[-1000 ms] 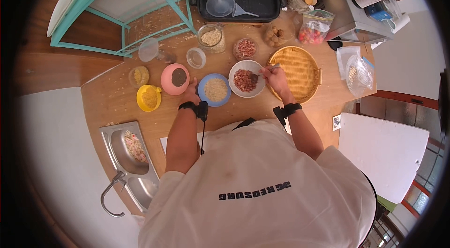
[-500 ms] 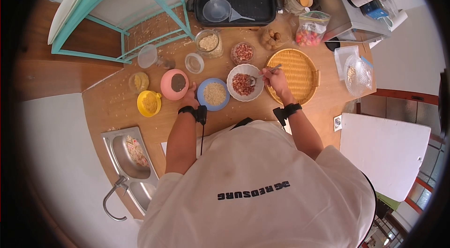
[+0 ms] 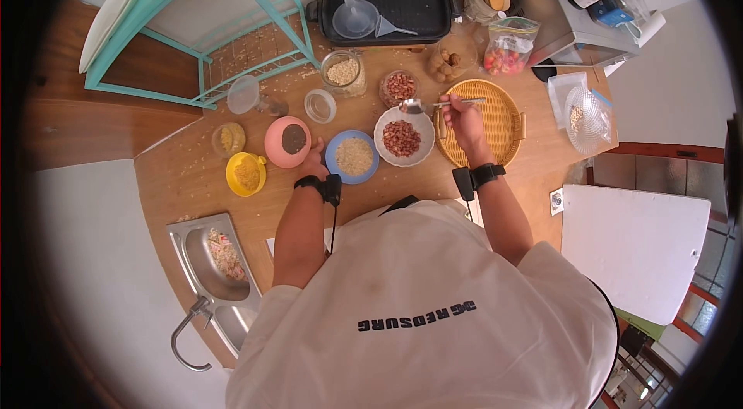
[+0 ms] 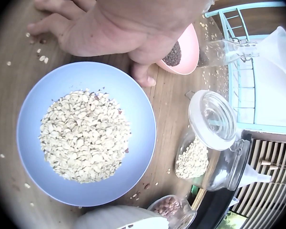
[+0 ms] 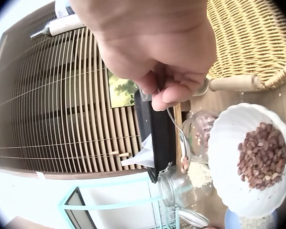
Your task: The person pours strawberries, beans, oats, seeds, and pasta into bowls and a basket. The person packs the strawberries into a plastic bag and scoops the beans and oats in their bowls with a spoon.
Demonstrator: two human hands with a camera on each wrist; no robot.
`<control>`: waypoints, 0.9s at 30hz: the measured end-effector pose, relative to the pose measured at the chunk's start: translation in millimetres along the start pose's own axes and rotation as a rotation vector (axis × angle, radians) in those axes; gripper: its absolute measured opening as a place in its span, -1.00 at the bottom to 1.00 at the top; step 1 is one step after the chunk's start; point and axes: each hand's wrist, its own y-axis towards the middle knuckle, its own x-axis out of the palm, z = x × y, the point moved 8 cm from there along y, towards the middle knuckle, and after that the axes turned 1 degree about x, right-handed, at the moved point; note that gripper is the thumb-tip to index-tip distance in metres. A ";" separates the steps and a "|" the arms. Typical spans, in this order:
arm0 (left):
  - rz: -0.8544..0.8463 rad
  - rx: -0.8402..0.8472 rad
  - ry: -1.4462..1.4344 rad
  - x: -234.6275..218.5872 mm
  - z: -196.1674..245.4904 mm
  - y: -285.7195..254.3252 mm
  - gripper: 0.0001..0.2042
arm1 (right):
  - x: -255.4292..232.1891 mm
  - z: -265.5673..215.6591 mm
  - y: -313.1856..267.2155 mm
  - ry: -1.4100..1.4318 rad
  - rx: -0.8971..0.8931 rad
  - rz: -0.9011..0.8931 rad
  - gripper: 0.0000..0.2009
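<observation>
My right hand [image 3: 467, 126] pinches the handle of a metal spoon [image 3: 412, 106] between thumb and fingers. The spoon's bowl is raised at the far rim of a white scalloped bowl [image 3: 381, 138] with red-skinned peanuts [image 3: 402, 138] inside. In the right wrist view, reddish-brown bits show at the spoon's tip [image 5: 184, 164]. My left hand [image 4: 119, 28] rests on the tabletop with fingers spread, holding nothing. It lies between a pink bowl [image 3: 274, 138] of dark grains and a blue bowl [image 4: 31, 129] of pale oat flakes, its thumb close beside the pink one.
Behind the white bowl stand a small peanut jar [image 3: 398, 86] and an oat jar [image 3: 344, 72]. A wicker basket [image 3: 507, 126] sits beside my right hand. Farther back is a black griddle pan [image 3: 418, 3] with funnels. A yellow cup [image 3: 259, 171] stands left, near the sink [image 3: 186, 243].
My right hand has lifted the spoon from the peanuts in the white bowl up toward its far rim. The left hand stays in about the same place.
</observation>
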 end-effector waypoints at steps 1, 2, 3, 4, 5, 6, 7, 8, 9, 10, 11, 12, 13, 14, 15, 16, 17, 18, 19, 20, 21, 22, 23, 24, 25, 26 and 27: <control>0.046 -0.017 0.029 -2.9 1.3 -6.0 -0.43 | 6.3 -3.9 0.4 0.000 -0.002 -0.002 -0.74; 0.045 -0.011 0.025 -5.9 -0.1 5.1 -0.43 | 10.8 -9.0 1.5 -0.007 -0.010 0.038 -0.73; -0.038 0.011 0.013 -4.6 -4.1 26.5 -0.42 | 13.8 -13.7 1.6 -0.013 -0.018 0.079 -0.73; -0.121 0.031 0.004 -3.0 -8.4 45.6 -0.41 | 16.7 -16.0 0.7 -0.013 -0.022 0.077 -0.73; -0.124 0.033 0.003 -6.6 -11.2 61.3 -0.41 | 19.1 -18.0 0.3 -0.040 -0.020 0.070 -0.74; -0.150 0.042 0.042 -6.0 -9.8 64.6 -0.44 | 21.1 -20.4 0.4 -0.068 -0.018 0.062 -0.75; -0.173 0.051 0.080 -5.1 -9.3 68.3 -0.47 | 21.3 -22.2 -1.6 -0.071 -0.019 0.059 -0.75; -0.172 0.051 0.076 -4.5 -11.5 72.4 -0.47 | 21.5 -23.9 -5.8 -0.141 -0.034 0.045 -0.76; -0.140 0.056 0.009 -2.8 -9.9 56.8 -0.47 | 21.2 -24.1 -8.8 -0.210 -0.046 0.032 -0.76; -0.107 0.060 -0.057 -3.9 -9.4 49.5 -0.48 | 17.9 -21.0 -8.8 -0.211 -0.040 0.032 -0.76; -0.105 0.058 -0.055 -4.0 -7.4 52.2 -0.48 | 17.1 -18.7 -8.3 -0.275 -0.051 0.006 -0.76; -0.142 0.028 -0.039 -3.7 -9.7 62.5 -0.48 | 15.4 -13.7 -9.6 -0.338 -0.059 -0.016 -0.75; -0.178 -0.005 -0.022 -5.5 -16.5 78.3 -0.47 | 11.4 -7.8 -12.5 -0.336 -0.051 -0.009 -0.75; -0.178 -0.008 -0.017 -8.0 -20.0 93.8 -0.47 | 9.2 -5.6 -13.3 -0.442 -0.065 -0.002 -0.73; -0.160 0.003 -0.002 -11.5 -24.2 118.1 -0.44 | 8.0 -5.7 -12.7 -0.549 -0.081 0.002 -0.71; -0.141 0.013 0.013 -13.0 -25.2 122.5 -0.41 | 6.1 -4.3 -13.4 -0.550 -0.080 0.003 -0.71; -0.141 0.011 0.012 -14.4 -28.2 126.4 -0.41 | 6.5 -4.3 -15.3 -0.744 -0.115 0.000 -0.70; -0.180 0.001 -0.027 -10.8 -27.3 117.1 -0.40 | 7.9 -3.9 -16.8 -0.937 -0.151 -0.005 -0.70; -0.219 -0.008 -0.065 -6.7 -24.9 104.3 -0.38 | 7.6 -0.1 -18.6 -0.938 -0.152 -0.007 -0.70; -0.219 -0.006 -0.067 -1.5 -18.6 77.2 -0.38 | 10.4 0.3 -21.9 -1.018 -0.227 -0.003 -0.70; -0.133 0.004 -0.061 0.0 -9.2 40.4 -0.37 | 13.2 -0.4 -23.8 -1.095 -0.304 0.002 -0.70; -0.047 0.013 -0.055 -2.2 -3.7 21.0 -0.35 | 12.2 1.6 -23.2 -1.094 -0.305 0.004 -0.70; -0.047 0.014 -0.054 -3.0 -4.1 26.4 -0.35 | 7.8 9.5 -20.8 -1.036 -0.212 -0.009 -0.71; -0.071 0.006 -0.051 -3.8 -7.2 39.2 -0.38 | 4.1 18.2 -19.0 -0.978 -0.118 -0.023 -0.72; -0.095 -0.003 -0.048 -5.3 -10.8 52.7 -0.40 | 2.5 22.7 -17.7 -0.977 -0.117 -0.024 -0.72; -0.093 -0.004 -0.048 -7.6 -13.2 66.5 -0.40 | -0.1 30.7 -16.3 -0.867 -0.068 -0.038 -0.74; -0.105 -0.030 -0.069 -7.9 -18.0 80.7 -0.40 | -2.9 37.6 -16.5 -0.758 -0.017 -0.050 -0.76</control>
